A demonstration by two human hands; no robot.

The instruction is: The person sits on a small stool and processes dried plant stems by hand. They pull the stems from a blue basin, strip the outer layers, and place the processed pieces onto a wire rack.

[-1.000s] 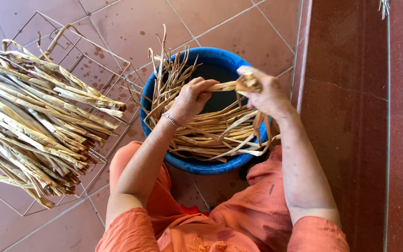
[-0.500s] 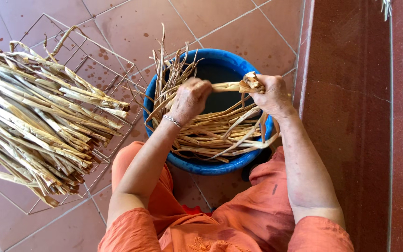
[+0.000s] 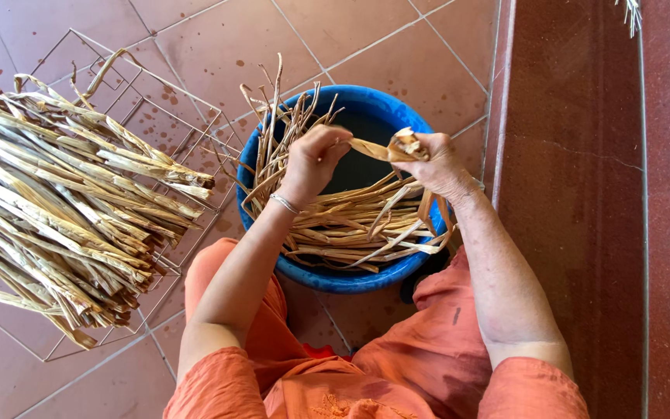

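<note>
Above the blue tub (image 3: 420, 268), a dried leaf strip (image 3: 385, 147) spans both hands' closed grips, left hand (image 3: 313, 159), right hand (image 3: 436, 164).

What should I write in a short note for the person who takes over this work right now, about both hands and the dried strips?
Left hand: closed grip on one end of a dried strip, above the blue basin.
Right hand: closed grip on the other end of the same strip, where it is rolled into a small coil.
Things: the basin stands on the tiled floor before the knees, with many loose strips inside and over its rim. A big pile of dried strips lies on a wire rack to the left.
Done: one strip partly coiled.
Left: the rest of that strip is uncoiled; the basin and the rack are full.
</note>
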